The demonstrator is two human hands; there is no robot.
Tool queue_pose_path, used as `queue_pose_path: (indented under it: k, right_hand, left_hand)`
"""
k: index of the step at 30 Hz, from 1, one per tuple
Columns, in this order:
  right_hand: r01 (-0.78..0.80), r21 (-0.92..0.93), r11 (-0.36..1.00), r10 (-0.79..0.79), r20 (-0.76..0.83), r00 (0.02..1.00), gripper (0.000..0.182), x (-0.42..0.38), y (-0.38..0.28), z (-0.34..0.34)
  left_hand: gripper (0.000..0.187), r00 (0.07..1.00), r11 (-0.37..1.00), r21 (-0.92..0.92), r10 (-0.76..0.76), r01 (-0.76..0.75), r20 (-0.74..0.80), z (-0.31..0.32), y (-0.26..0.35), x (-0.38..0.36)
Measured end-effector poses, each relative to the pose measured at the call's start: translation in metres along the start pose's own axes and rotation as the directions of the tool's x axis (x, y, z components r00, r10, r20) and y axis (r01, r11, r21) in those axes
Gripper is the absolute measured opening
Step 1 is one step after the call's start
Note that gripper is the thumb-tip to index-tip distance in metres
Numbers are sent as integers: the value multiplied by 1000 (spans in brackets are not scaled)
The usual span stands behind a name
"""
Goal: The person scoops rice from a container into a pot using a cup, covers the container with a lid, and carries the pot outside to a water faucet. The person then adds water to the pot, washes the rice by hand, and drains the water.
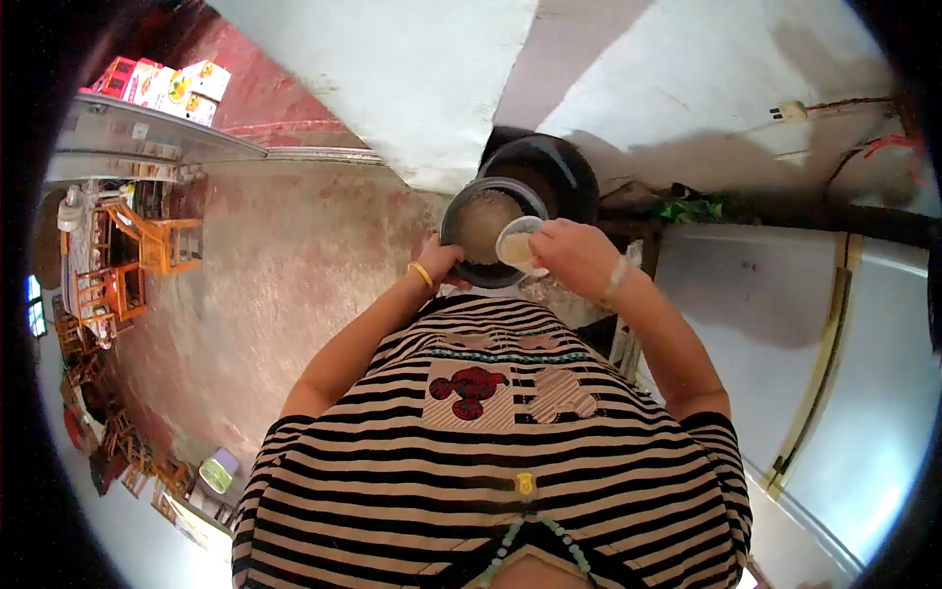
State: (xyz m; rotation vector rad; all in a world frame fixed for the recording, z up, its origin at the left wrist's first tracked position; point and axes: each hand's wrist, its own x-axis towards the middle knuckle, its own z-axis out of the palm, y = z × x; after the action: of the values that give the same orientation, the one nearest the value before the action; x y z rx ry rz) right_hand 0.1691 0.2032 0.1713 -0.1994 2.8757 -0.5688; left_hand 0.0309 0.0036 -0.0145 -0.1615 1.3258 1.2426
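My left hand (442, 261) is closed on the left rim of a round dark pot (475, 279) with a lighter rim. Inside the pot lie greyish-brown contents (483, 221) that I cannot make out for certain. My right hand (577, 257) grips a small pale measuring cup (535, 226), tilted over the right side of the pot. Pale grains, like rice, (516, 249) show in the cup. Just behind the pot stands a large black bucket (574, 172), its inside mostly dark.
A white wall (392, 79) rises beyond the bucket. On the right are white cabinet-like panels (746, 334), with a plug on a cord (788, 112) above. Worn reddish floor (265, 294) spreads left, with wooden chairs (169, 245) and colourful boxes (182, 88) further off.
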Motion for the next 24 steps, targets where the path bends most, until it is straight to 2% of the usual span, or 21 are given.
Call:
queue_pose_path:
  k: [2, 5, 9, 12, 15, 19, 22, 24]
  right_hand:
    - [-26, -36, 999, 27, 12, 1000, 17, 6, 13, 32]
    - [-36, -28, 999, 35, -32, 999, 19, 3, 6, 36]
    - [17, -38, 999, -22, -127, 992, 18, 3, -10, 7]
    - [-28, -51, 998, 26, -50, 998, 19, 3, -18, -1]
    - [-132, -120, 984, 145, 98, 985, 19, 8, -5, 36]
    - [-132, -81, 988, 138, 62, 989, 18, -2, -14, 29]
    - [-123, -104, 987, 124, -2, 992, 18, -9, -8, 28]
    - [-125, -105, 986, 119, -68, 991, 20, -10, -6, 30]
  left_hand:
    - [42, 999, 998, -47, -31, 29, -35, 1, -9, 6]
    - [42, 999, 998, -67, -11, 8, -37, 2, -7, 2]
    - [41, 995, 997, -82, 7, -15, -96, 9, -3, -5]
    - [40, 996, 996, -81, -31, 25, -79, 6, -7, 0]
    - [39, 998, 997, -57, -45, 43, -33, 2, -17, 9]
    - [42, 999, 998, -37, -48, 48, 2, 6, -4, -5]
    - [41, 996, 999, -16, -40, 39, -75, 10, -4, -3]
    - [42, 999, 999, -25, -39, 39, -14, 4, -8, 2]
